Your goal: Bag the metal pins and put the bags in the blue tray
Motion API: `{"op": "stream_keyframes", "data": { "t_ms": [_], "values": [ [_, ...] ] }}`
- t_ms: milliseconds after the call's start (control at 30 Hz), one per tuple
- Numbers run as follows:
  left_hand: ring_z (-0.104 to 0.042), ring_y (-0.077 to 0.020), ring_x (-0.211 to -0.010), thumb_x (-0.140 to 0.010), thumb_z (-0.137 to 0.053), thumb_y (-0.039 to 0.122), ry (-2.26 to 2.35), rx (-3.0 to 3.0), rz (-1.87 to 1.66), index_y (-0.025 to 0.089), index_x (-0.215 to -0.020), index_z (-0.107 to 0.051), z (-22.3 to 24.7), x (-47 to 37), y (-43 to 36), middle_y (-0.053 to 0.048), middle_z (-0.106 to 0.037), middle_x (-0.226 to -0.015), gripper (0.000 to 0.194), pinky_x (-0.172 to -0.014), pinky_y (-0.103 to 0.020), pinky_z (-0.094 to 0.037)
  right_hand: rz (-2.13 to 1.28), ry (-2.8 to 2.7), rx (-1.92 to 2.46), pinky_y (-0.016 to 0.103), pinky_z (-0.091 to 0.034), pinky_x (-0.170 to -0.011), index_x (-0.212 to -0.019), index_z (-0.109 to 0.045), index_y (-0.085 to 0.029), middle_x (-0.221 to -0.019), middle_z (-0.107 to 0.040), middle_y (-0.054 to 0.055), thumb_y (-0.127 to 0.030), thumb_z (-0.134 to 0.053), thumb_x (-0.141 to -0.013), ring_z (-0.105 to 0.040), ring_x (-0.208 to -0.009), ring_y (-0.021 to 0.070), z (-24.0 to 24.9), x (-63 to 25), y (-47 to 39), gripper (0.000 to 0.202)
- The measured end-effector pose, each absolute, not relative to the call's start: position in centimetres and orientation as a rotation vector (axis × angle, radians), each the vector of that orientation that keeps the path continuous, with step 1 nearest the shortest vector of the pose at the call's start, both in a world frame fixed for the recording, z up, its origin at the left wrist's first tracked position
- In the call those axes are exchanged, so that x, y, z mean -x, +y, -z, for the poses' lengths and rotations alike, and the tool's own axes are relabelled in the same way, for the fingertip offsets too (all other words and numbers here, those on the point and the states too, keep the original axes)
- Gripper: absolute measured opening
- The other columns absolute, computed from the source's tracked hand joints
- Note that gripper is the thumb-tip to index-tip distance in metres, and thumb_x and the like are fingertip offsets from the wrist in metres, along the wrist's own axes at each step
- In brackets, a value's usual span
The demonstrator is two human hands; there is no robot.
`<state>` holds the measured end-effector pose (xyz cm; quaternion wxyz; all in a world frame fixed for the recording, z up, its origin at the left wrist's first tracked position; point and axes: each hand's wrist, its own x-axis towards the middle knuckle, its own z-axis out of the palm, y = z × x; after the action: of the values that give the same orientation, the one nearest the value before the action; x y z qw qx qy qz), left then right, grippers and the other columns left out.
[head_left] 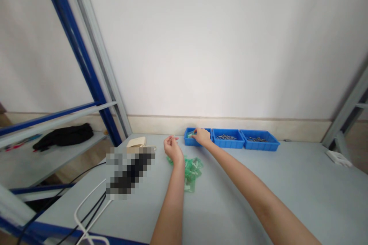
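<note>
My right hand (202,137) reaches into the leftmost blue bin (191,142), its fingers pressed together at the small pale green and white contents (189,134). What the fingertips grip there is too small to make out. Just left of that bin, my left hand (173,150) is raised above the table with its fingers curled in. Anything inside those fingers is hidden. Under and beside my left wrist lies a loose pile of small green clear bags (192,168), partly covered by the forearm.
To the right stand a middle blue bin (228,144) and a right blue bin (261,146), both with thin metal pieces. A cream box (137,142), a blurred-out dark object (129,172) and cables (77,214) are left. A white object (338,158) lies far right.
</note>
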<state>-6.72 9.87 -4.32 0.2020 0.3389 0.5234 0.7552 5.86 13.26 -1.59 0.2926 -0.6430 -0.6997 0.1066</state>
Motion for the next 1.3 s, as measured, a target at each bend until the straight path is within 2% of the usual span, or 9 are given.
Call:
{"op": "stream_keyframes", "data": {
  "t_ms": [133, 233, 367, 533, 700, 833, 1067, 1167, 1300],
  "values": [
    [-0.063, -0.0173, -0.069, -0.074, -0.046, 0.035, 1.437, -0.877, -2.097, 0.017, -0.082, -0.05, 4.0, 6.6, 9.7, -0.005, -0.063, -0.069, 0.02, -0.06, -0.026, -0.046, 0.048, -1.902, 1.684, 0.032, -0.043, -0.078, -0.114, -0.052, -0.015, -0.113, -0.055, 0.016, -0.025, -0.046, -0.087, -0.056, -0.099, 0.0236, 1.0, -5.6, 10.1, 0.029],
    [-0.062, -0.017, -0.067, -0.074, -0.046, 0.033, 1.425, -0.842, -2.105, 0.017, -0.081, -0.05, 3.8, 6.6, 9.5, -0.005, -0.062, -0.068, 0.018, -0.06, -0.026, -0.045, 0.117, -2.135, 1.519, 0.03, -0.041, -0.08, -0.101, -0.06, -0.017, -0.1, -0.061, 0.011, -0.028, -0.044, -0.089, -0.055, -0.097, 0.0217, 1.7, -5.6, 7.1, 0.023],
    [-0.062, -0.0165, -0.068, -0.074, -0.046, 0.035, 1.419, -0.865, -2.109, 0.017, -0.082, -0.05, 3.9, 6.4, 9.5, -0.004, -0.062, -0.069, 0.02, -0.063, -0.027, -0.046, -0.132, -2.298, 1.414, 0.031, -0.041, -0.082, -0.095, -0.067, -0.016, -0.099, -0.063, 0.011, -0.041, -0.058, -0.08, -0.053, -0.099, 0.0252, 4.1, -6.1, 4.2, 0.031],
    [-0.062, -0.0161, -0.068, -0.074, -0.046, 0.038, 1.4, -0.919, -2.095, 0.017, -0.081, -0.049, 4.2, 6.3, 9.6, -0.003, -0.061, -0.068, 0.022, -0.064, -0.026, -0.045, -0.46, -2.214, 1.247, 0.031, -0.041, -0.084, -0.094, -0.07, -0.014, -0.096, -0.064, 0.011, -0.032, -0.065, -0.073, -0.058, -0.094, 0.0232, 6.0, -8.1, 3.9, 0.027],
    [-0.061, -0.0159, -0.065, -0.073, -0.048, 0.035, 1.409, -1.011, -1.982, 0.018, -0.079, -0.049, 4.3, 5.7, 9.7, -0.003, -0.062, -0.066, 0.019, -0.062, -0.026, -0.045, -0.702, -2.075, 1.248, 0.027, -0.044, -0.062, -0.082, -0.072, -0.018, -0.075, -0.066, 0.004, -0.022, -0.079, -0.045, -0.059, -0.069, 0.0198, 6.4, -12.1, 4.3, 0.037],
    [-0.061, -0.0167, -0.066, -0.074, -0.049, 0.037, 1.343, -1.232, -1.781, 0.017, -0.08, -0.052, 4.4, 3.2, 8.7, -0.002, -0.062, -0.063, 0.021, -0.062, -0.026, -0.044, -0.783, -1.897, 1.362, 0.023, -0.038, -0.052, -0.065, -0.068, -0.017, -0.058, -0.06, -0.001, -0.024, -0.077, -0.045, -0.053, -0.055, 0.0142, 6.5, -15.9, 3.4, 0.023],
    [-0.052, -0.0121, -0.053, -0.082, -0.044, 0.048, 0.74, -1.898, -0.82, 0.015, -0.079, -0.061, 4.3, -2.5, 3.4, -0.002, -0.063, -0.066, 0.037, -0.053, -0.022, -0.039, -0.823, -1.641, 1.204, 0.025, -0.041, -0.06, -0.073, -0.063, -0.015, -0.068, -0.063, 0.001, -0.04, -0.064, -0.066, -0.054, -0.064, 0.0154, 5.3, -20.7, 0.7, 0.027],
    [-0.051, -0.0121, -0.055, -0.081, -0.049, 0.046, 0.682, -1.986, -0.796, 0.014, -0.073, -0.062, 4.0, -3.5, 2.1, -0.001, -0.061, -0.062, 0.035, -0.053, -0.022, -0.038, -0.788, -1.678, 1.195, 0.029, -0.044, -0.067, -0.079, -0.066, -0.015, -0.075, -0.066, 0.003, -0.034, -0.067, -0.065, -0.058, -0.071, 0.0187, 4.5, -21.2, 0.3, 0.024],
    [-0.054, -0.0132, -0.055, -0.075, -0.058, 0.044, 0.706, -1.94, -0.906, 0.014, -0.066, -0.063, 3.5, -3.5, 2.7, -0.002, -0.061, -0.059, 0.032, -0.053, -0.023, -0.041, -0.919, -1.604, 1.127, 0.035, -0.045, -0.083, -0.102, -0.065, -0.018, -0.1, -0.067, 0.007, -0.034, -0.07, -0.064, -0.06, -0.093, 0.0235, 3.2, -20.9, -0.4, 0.042]
  ]
}}
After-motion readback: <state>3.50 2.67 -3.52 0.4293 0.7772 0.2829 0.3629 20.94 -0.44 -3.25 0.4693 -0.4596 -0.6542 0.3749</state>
